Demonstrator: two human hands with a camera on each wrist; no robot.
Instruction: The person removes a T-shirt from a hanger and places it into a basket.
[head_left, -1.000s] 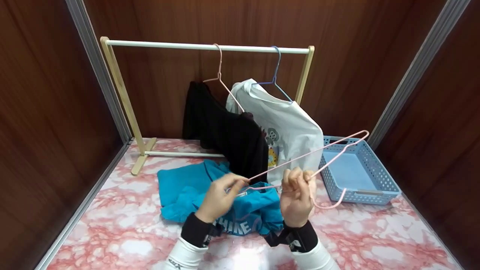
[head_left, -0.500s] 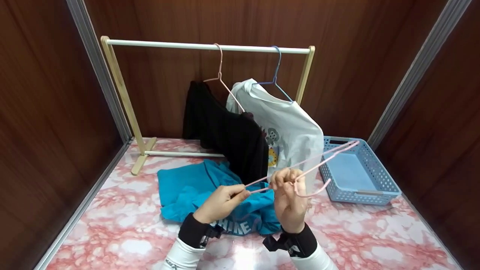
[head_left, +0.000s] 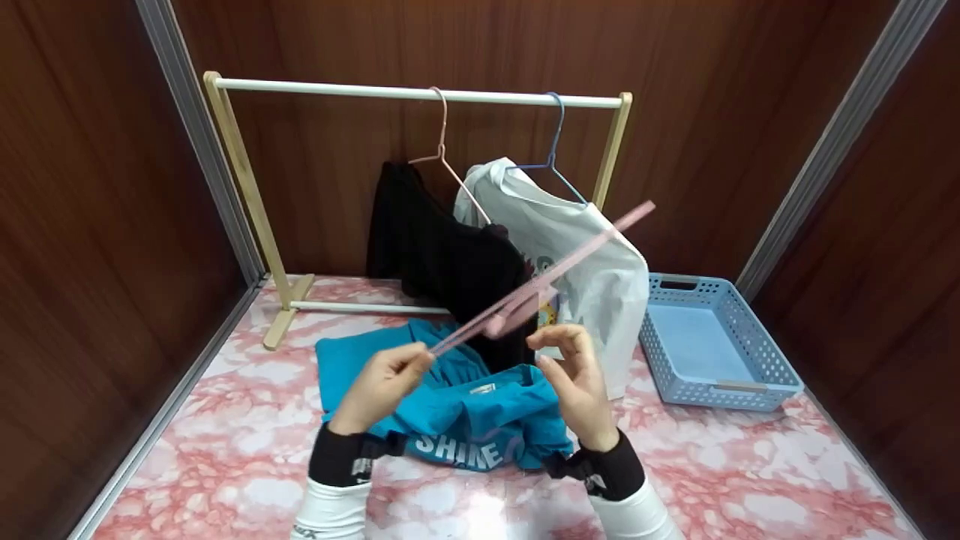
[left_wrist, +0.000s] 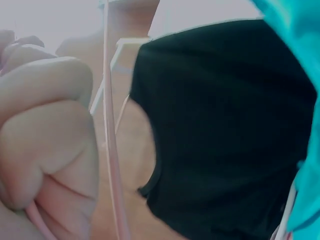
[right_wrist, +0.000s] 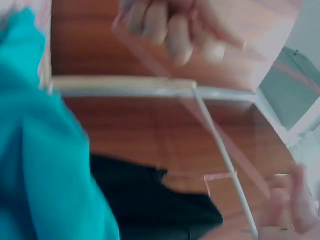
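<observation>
A pink hanger (head_left: 574,259), slightly blurred, slants up to the right in mid-air. My left hand (head_left: 382,382) pinches its lower left end between thumb and fingers. In the left wrist view the hanger's pink bar (left_wrist: 111,150) passes beside the curled fingers (left_wrist: 55,125). My right hand (head_left: 581,386) is near the hanger's hook but apart from it, fingers bent and spaced, holding nothing; it is blurred in the right wrist view. Beneath both hands lies a blue T-shirt (head_left: 472,412) with white lettering, its neckline facing up.
Behind stands a wooden rack with a white rail (head_left: 337,90). On it hang a black garment (head_left: 450,255) on a pink hanger and a white shirt (head_left: 604,315) on a blue hanger (head_left: 553,142). A light blue basket (head_left: 720,397) sits at the right.
My right hand has let go of the hanger. The left hand has moved left with it, and the hanger has turned nearly edge-on, its far end raised. The shirt stays in place.
</observation>
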